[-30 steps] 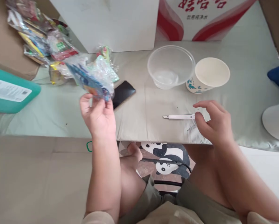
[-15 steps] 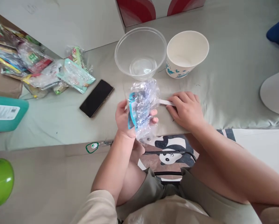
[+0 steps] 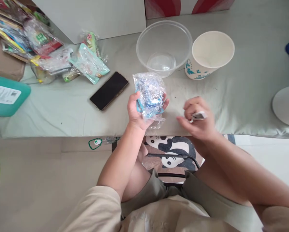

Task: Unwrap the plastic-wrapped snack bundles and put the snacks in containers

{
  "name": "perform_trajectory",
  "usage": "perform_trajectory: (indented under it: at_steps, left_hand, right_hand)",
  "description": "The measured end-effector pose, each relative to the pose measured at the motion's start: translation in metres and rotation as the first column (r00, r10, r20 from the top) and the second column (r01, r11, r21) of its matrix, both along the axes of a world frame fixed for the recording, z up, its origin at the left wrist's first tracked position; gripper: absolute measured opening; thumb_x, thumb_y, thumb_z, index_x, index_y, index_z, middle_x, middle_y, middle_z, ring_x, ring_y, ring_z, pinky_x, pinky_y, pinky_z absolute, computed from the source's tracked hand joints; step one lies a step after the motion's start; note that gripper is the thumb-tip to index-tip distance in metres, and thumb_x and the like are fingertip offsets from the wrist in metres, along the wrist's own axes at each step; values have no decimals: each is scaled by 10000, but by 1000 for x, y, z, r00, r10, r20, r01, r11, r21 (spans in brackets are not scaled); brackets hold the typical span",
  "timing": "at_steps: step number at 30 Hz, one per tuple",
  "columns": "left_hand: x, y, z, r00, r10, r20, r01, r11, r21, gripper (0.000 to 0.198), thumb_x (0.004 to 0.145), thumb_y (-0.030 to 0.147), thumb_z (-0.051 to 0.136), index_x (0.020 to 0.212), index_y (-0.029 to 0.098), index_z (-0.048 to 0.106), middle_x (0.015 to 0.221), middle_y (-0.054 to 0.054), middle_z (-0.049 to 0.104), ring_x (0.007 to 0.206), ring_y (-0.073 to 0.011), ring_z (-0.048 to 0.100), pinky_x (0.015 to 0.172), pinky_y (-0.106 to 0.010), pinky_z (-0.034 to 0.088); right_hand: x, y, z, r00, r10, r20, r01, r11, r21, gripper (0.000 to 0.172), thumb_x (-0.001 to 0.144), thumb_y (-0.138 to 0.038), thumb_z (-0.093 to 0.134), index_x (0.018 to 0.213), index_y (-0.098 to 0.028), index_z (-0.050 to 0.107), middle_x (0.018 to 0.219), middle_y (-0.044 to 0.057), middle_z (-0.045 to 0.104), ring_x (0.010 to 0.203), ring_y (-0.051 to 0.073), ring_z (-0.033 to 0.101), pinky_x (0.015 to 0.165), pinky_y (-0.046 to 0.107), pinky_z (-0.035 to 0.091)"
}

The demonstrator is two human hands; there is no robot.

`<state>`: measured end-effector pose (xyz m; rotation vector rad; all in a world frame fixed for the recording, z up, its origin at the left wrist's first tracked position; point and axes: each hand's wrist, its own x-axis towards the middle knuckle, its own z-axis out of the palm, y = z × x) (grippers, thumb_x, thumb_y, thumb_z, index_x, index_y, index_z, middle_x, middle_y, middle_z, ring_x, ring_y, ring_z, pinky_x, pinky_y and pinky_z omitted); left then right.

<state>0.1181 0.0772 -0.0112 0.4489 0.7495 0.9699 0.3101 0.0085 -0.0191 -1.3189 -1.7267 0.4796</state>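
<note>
A crinkled clear plastic packet (image 3: 150, 88) with blue contents rests in my left hand (image 3: 140, 114), whose fingers curl round it from below, above the near edge of the cloth-covered table (image 3: 76, 122). To the right, my right hand (image 3: 199, 117) is closed round a slim white object (image 3: 199, 116); only its short end shows, and its kind is unclear. Beyond my left hand stands a clear plastic bowl (image 3: 162, 72), with a white paper tub (image 3: 197, 74) with a blue-green print beside it.
A black phone (image 3: 109, 91) lies left of my left hand. Several wrapped packets (image 3: 89, 62) are heaped at the far left, near a teal container (image 3: 9, 96). A white box (image 3: 98, 19) stands at the back, and a white rounded object (image 3: 286, 104) sits at the right.
My right hand has lifted off the table with the white object and turned, fingers now curled round it. My left hand has tipped the packet, showing more of its blue contents. The view has shifted.
</note>
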Motion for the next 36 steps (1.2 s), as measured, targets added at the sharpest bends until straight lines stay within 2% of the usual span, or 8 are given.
perform_trajectory:
  at_steps: [4, 7, 9, 14, 21, 28, 32, 36]
  left_hand:
    - [1, -1, -4, 999, -37, 40, 41, 994, -105, 385, 789, 520, 579, 958, 204, 717, 947, -95, 764, 1120, -304, 721, 921, -431, 613]
    - [2, -1, -5, 998, -67, -7, 65, 979, -193, 301, 763, 482, 596, 836, 206, 691, 811, -79, 729, 990, -294, 738, 843, -409, 613]
    - [0, 2, -4, 997, -39, -65, 29, 990, -139, 233, 736, 416, 604, 818, 214, 688, 839, -81, 739, 1018, -301, 737, 852, -412, 614]
    - [-11, 15, -2, 972, 85, -218, -51, 986, 157, 540, 691, 279, 606, 1219, 277, 722, 1165, -40, 769, 1245, -318, 692, 966, -451, 615]
    - [-12, 7, -9, 954, -12, -299, 76, 977, 201, 577, 702, 296, 652, 1278, 291, 683, 1175, -32, 751, 1162, -326, 728, 952, -473, 624]
    - [-8, -7, -9, 946, -198, -255, 275, 907, 318, 845, 605, 306, 899, 1360, 333, 522, 1355, -62, 654, 1316, -311, 649, 1149, -474, 516]
    - [-5, -9, -5, 912, -281, -299, 370, 877, 307, 1037, 548, 356, 977, 1442, 338, 452, 1529, -103, 547, 1419, -325, 578, 1204, -461, 464]
    - [0, -10, -9, 856, -190, -480, 367, 878, 308, 1149, 599, 370, 984, 1532, 381, 314, 1518, -114, 546, 1342, -297, 639, 1151, -438, 514]
  right_hand:
    - [-38, 15, 2, 973, 222, 68, -222, 975, -2, 290, 932, -335, 604, 688, -240, 480, 1269, 91, 718, 890, 199, 709, 731, 381, 570]
    - [-52, 21, -3, 948, 319, -8, -319, 945, -68, 314, 941, -294, 579, 659, -237, 452, 1056, 61, 777, 827, 183, 720, 684, 342, 555]
    - [-57, 21, -5, 927, 330, -179, -350, 932, -91, 357, 937, -305, 604, 642, -236, 415, 851, 42, 741, 762, 172, 701, 642, 313, 532]
    - [-66, 22, 0, 831, 19, -556, -120, 982, -145, 457, 897, -347, 724, 663, -241, 346, 631, -43, 508, 564, 108, 493, 579, 281, 458]
    - [-70, 26, 3, 823, -248, -512, 149, 963, -226, 485, 878, -486, 732, 679, -243, 361, 614, -42, 424, 577, 111, 426, 557, 285, 398]
    - [-56, 20, 0, 820, -310, -481, 173, 935, -309, 287, 820, -378, 736, 863, -262, 477, 736, -33, 491, 596, 119, 430, 580, 292, 416]
    - [-46, 20, -1, 810, -340, -478, 130, 899, -419, 345, 774, -417, 746, 1029, -266, 571, 709, -41, 521, 598, 138, 462, 577, 303, 432]
    - [-38, 25, 0, 778, -287, -559, -21, 878, -479, 283, 776, -441, 718, 890, -228, 570, 685, -44, 552, 619, 127, 489, 590, 286, 417]
